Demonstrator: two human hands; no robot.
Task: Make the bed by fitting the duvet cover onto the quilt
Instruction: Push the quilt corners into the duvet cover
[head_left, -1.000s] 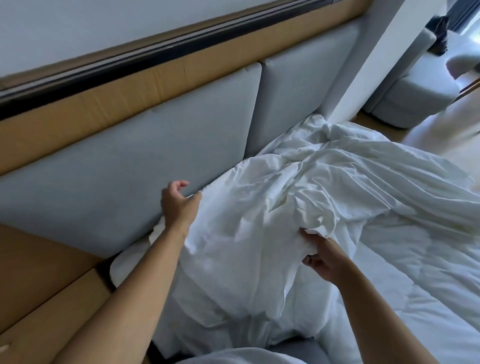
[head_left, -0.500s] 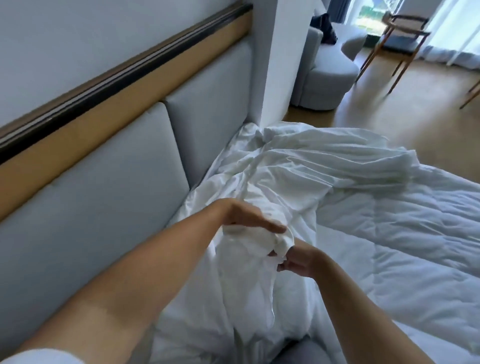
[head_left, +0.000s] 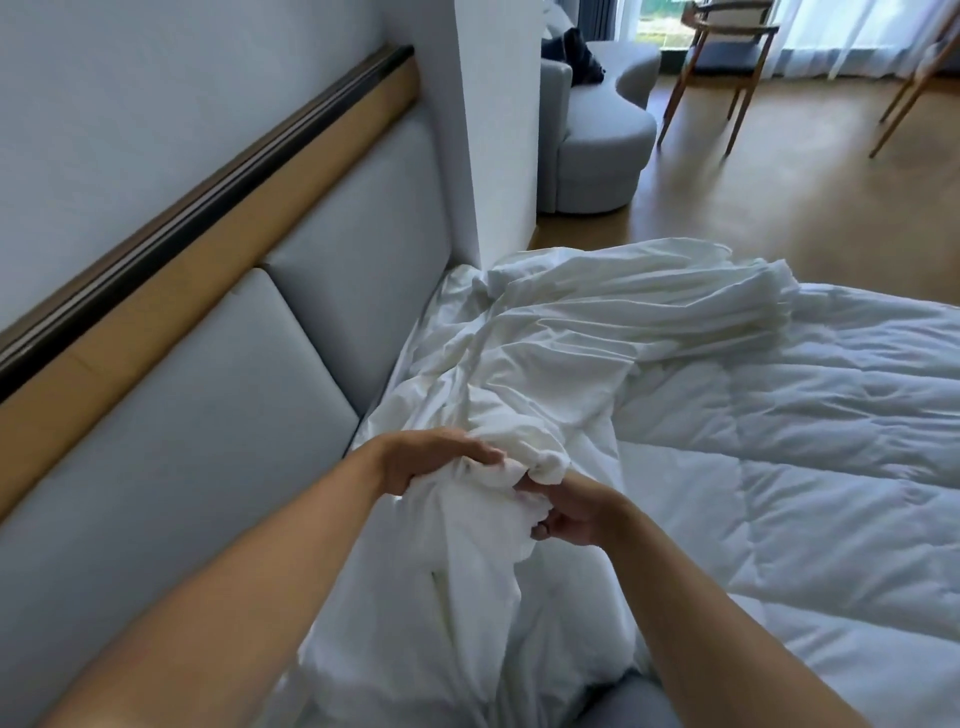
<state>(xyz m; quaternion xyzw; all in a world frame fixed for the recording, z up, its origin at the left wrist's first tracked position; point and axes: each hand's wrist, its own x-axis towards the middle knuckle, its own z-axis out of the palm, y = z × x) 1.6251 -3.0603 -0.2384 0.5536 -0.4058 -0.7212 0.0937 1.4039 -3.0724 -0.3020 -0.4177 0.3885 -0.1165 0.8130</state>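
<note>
A white, wrinkled duvet cover (head_left: 561, 338) lies bunched along the headboard side of the bed. The padded white quilt (head_left: 831, 441) spreads flat across the bed to the right. My left hand (head_left: 431, 457) grips a gathered wad of the cover from above, fingers curled over the cloth. Just to its right, my right hand (head_left: 571, 512) holds the same bunch from below, fingers curled into the fabric. The two hands are close together, with cloth hanging down beneath them. What lies inside the bunch is hidden.
A grey padded headboard (head_left: 208, 441) with a wood band runs along the left. A white pillar (head_left: 493, 130) stands at its end. Beyond are a grey armchair (head_left: 597, 140), wooden chairs (head_left: 727, 62) and wood floor (head_left: 779, 208).
My left hand left the headboard side and came over to the bunch held by my right hand. Both hands have since closed tighter on the gathered cover. The view swung right.
</note>
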